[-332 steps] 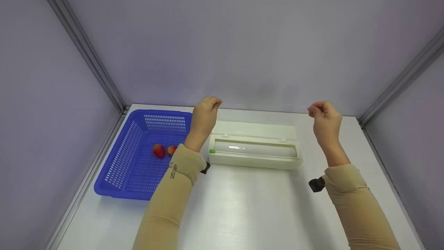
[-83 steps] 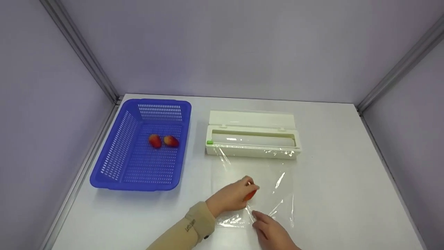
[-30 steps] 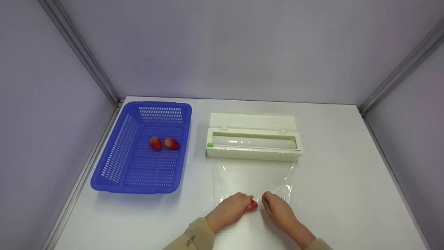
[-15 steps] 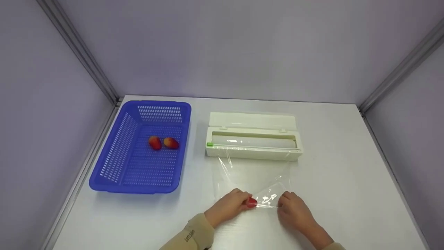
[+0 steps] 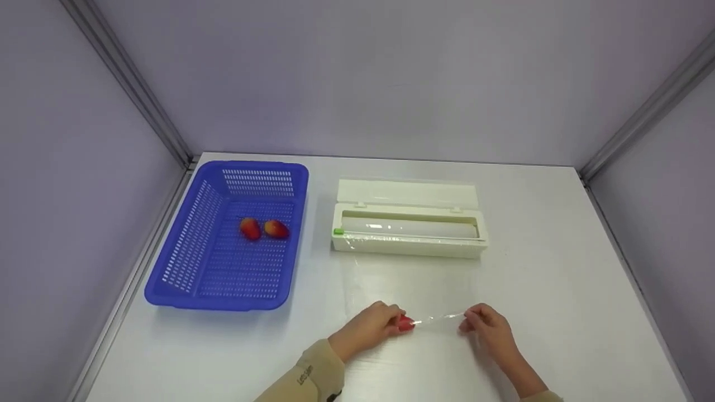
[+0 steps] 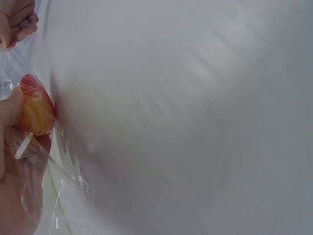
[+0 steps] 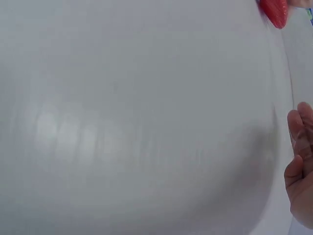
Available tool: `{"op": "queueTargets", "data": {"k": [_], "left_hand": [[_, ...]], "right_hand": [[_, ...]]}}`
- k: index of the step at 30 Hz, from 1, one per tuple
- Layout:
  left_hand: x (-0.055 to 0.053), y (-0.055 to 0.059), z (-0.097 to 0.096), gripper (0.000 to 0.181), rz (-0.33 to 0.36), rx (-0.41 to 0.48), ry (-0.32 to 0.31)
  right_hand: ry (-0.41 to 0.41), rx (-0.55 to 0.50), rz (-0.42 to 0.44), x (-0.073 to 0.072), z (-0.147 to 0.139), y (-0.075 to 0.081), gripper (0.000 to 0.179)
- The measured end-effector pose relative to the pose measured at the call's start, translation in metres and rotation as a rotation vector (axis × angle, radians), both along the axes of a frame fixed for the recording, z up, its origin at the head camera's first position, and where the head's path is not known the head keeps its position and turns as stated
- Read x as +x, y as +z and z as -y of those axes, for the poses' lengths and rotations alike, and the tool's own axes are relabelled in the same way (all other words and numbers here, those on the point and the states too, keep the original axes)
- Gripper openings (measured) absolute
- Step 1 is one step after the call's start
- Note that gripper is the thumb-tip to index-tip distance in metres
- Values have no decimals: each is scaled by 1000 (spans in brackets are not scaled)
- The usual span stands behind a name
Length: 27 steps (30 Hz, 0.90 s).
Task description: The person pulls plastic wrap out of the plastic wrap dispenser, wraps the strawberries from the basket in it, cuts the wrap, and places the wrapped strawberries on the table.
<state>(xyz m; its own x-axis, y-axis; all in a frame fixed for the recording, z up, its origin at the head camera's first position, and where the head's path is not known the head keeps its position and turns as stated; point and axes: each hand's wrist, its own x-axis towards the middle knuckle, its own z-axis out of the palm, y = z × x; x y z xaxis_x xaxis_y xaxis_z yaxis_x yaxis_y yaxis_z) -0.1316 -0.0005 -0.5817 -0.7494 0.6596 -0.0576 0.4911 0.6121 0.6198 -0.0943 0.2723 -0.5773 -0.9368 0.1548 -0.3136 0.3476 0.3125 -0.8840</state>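
My left hand (image 5: 366, 328) grips a small red-and-yellow fruit (image 5: 406, 323), pointed like a strawberry, with clear cling film around it. In the left wrist view, its thumb presses on the fruit (image 6: 36, 108) through creased film (image 6: 30, 147). My right hand (image 5: 490, 330) is to the right and pinches the film's edge between thumb and fingers. A narrow, taut strip of film (image 5: 441, 318) runs from the fruit to those fingertips. The rest of the sheet lies toward the white cling film dispenser (image 5: 408, 247), whose lid is up.
A blue plastic basket (image 5: 218, 301) stands at the left, with two more red-and-yellow fruits (image 5: 276, 229) inside. The film roll (image 5: 408, 226) sits in the dispenser, a green slide cutter (image 5: 338, 231) at its left end. Grey walls enclose the white table (image 5: 558, 251).
Earlier the hands were raised and empty-looking; then the left hand set a fruit on pulled-out film. Over the last second, my right hand has moved right, drawing the film taut from the fruit.
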Motion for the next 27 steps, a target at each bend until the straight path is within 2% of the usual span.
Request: {"op": "queueTargets", "data": {"k": [3,5,10,14,19,23,25,27], "left_hand": [[-1,0,-1,20,19,-5,13],[-3,0,-1,21,37,-12,20],[-6,0,0,23,71,6,23],[-9,-2,3,18,82,74,32],[-10,-9,5,13,91,180,85],[-12,-12,4,12,72,221,131],[-12,-12,2,12,36,216,145],[-13,-13,1,12,0,205,151]], "right_hand": [[-49,62,7,-2,2,-3,13],[-50,146,14,-3,2,-5,13],[34,429,19,-3,2,-10,11],[93,592,-2,-4,4,-11,11],[137,730,-2,-6,4,-11,15],[111,782,15,-7,4,-6,18],[72,802,-42,-5,8,-1,19],[45,812,-180,-1,16,3,15]]}}
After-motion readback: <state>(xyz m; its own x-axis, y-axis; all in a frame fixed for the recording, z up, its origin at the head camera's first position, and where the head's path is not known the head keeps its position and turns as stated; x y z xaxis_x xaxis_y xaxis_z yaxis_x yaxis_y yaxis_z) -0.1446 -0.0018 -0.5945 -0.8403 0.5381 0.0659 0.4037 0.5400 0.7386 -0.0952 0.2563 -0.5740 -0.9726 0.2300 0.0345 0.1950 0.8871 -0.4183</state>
